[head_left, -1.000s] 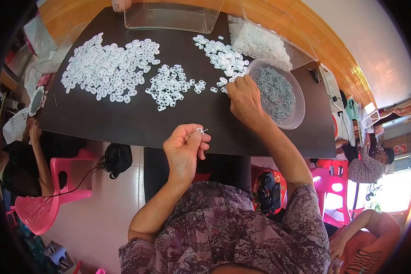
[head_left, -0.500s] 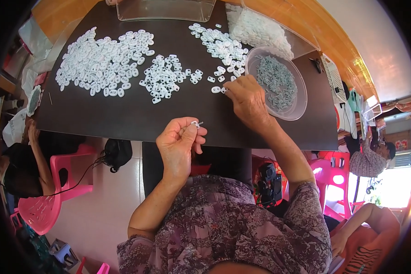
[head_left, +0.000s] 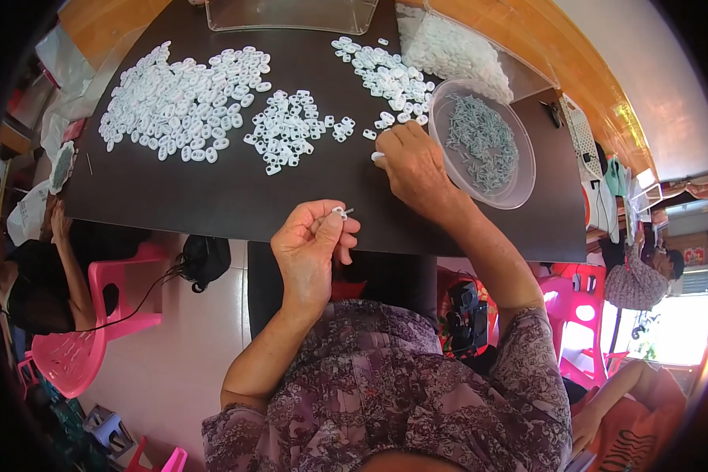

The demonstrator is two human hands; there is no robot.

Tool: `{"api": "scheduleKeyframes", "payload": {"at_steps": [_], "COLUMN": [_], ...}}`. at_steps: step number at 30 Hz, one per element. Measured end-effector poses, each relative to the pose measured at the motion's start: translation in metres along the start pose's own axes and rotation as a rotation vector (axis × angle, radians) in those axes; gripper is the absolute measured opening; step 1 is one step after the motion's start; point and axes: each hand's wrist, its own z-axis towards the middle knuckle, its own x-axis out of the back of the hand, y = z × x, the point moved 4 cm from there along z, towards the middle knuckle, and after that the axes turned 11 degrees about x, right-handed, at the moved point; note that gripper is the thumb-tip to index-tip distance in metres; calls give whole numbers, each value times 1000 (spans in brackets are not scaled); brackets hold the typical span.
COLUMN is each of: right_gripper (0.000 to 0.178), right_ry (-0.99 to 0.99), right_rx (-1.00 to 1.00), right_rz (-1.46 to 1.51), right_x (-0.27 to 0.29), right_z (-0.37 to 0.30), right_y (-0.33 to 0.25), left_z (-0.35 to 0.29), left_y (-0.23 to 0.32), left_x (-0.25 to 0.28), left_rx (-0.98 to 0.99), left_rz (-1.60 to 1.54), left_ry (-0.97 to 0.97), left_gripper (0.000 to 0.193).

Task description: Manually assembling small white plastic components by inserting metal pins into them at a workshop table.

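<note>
Above the table's near edge, my left hand [head_left: 307, 250] pinches a small white two-holed plastic piece [head_left: 339, 211] between thumb and forefinger. A thin grey screw [head_left: 349, 211] sticks out of that piece toward the right. Over the tabletop, my right hand [head_left: 415, 167] is palm down with its fingers drawn together. At its fingertips shows a white plastic piece [head_left: 378, 156], partly covered by the fingers. Several similar loose pieces [head_left: 384, 119] lie just beyond that hand. To its right stands a round clear tub [head_left: 529, 169] holding many grey screws [head_left: 484, 141].
On the dark table [head_left: 212, 193] are a large heap of white oval pieces [head_left: 173, 102], a smaller heap [head_left: 282, 126] and another farther right [head_left: 389, 75]. A clear bag of white parts [head_left: 456, 59] and pliers [head_left: 553, 114] lie at the right. Pink chairs [head_left: 71, 362] and other people are around.
My right hand has shifted slightly left, with its fingers now over the loose white pieces beside the tub. My left hand keeps its hold on the piece and screw. The view has tilted slightly.
</note>
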Motion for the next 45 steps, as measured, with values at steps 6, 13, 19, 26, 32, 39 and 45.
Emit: {"api": "scheduleKeyframes", "payload": {"at_steps": [6,13,19,26,32,39,45], "right_gripper": [15,11,19,20,17,13,13], "right_ry": [145,207,92,115,73,184,168], "right_rx": [-61,-461,-674,-662,-626,-577,-674], "right_rz": [229,1045,1272,1292,1272,1316,1337], "right_x": [14,9,3,1,6,4,2], "right_z": [-5,-14,-22,-23,-24,-29,-33], "right_y": [-18,-15,-27,-41,-50,-48,-46], "left_z": [0,-2,-5,-8,-9,-12,-16], "left_y": [1,2,2,4,4,4,3], "left_x": [1,1,3,2,4,1,-1], "left_rx": [-5,-16,-42,-51,-55,-101,-101], "left_rz": [0,-26,-37,-53,-73,-54,-25], "left_ry": [-16,-12,-13,-1,1,-31,-31], "left_gripper": [13,13,18,18,19,20,18]}}
